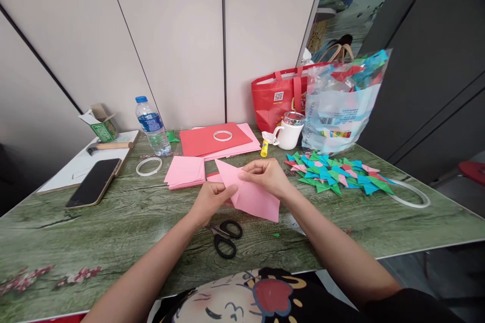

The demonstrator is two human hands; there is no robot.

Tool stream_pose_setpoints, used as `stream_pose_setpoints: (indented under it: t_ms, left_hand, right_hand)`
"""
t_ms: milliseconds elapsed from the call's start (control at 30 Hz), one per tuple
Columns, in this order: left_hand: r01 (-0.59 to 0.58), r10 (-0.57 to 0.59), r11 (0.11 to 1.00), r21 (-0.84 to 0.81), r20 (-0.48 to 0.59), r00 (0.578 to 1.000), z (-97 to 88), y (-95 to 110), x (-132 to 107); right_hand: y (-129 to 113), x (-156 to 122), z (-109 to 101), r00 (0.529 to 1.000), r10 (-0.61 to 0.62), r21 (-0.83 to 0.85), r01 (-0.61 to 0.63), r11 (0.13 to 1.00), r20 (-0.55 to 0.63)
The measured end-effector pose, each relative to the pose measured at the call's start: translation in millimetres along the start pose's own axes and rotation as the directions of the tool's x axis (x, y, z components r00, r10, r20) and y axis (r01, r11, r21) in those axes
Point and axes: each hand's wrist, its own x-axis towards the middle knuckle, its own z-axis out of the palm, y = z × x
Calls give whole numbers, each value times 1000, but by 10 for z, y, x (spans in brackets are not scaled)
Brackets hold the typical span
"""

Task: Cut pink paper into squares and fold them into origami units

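A sheet of pink paper (258, 201), partly folded with a pointed upper corner, is held up above the table between both hands. My left hand (212, 201) pinches its left edge between thumb and fingers. Higher up on the sheet, my right hand (265, 176) is closed on it, thumb on the near face. Black-handled scissors (226, 238) lie just below the paper, their blades hidden toward my left hand. Behind my left hand sits a stack of pink paper squares (185, 171).
Red sheets (212, 141) with a tape ring stand behind. To the right lie folded paper pieces (333, 171), a white mug (290, 131), a glue stick (264, 148) and a filled plastic bag (341, 111). At left are a water bottle (152, 128), phone (94, 183) and hammer (111, 146).
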Motion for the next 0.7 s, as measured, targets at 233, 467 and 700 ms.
stream_pose_setpoints:
  t_ms: [233, 467, 700]
  left_hand:
    - [-19, 17, 998, -62, -32, 999, -21, -47, 27]
    - [-14, 29, 994, -105, 146, 989, 20, -16, -10]
    - [-40, 61, 988, -147, 140, 988, 49, -34, -15]
  right_hand:
    - [19, -4, 50, 999, 21, 73, -18, 997, -29]
    - [19, 17, 23, 989, 77, 161, -57, 985, -124]
    - [-16, 23, 25, 982, 99, 255, -56, 965, -160]
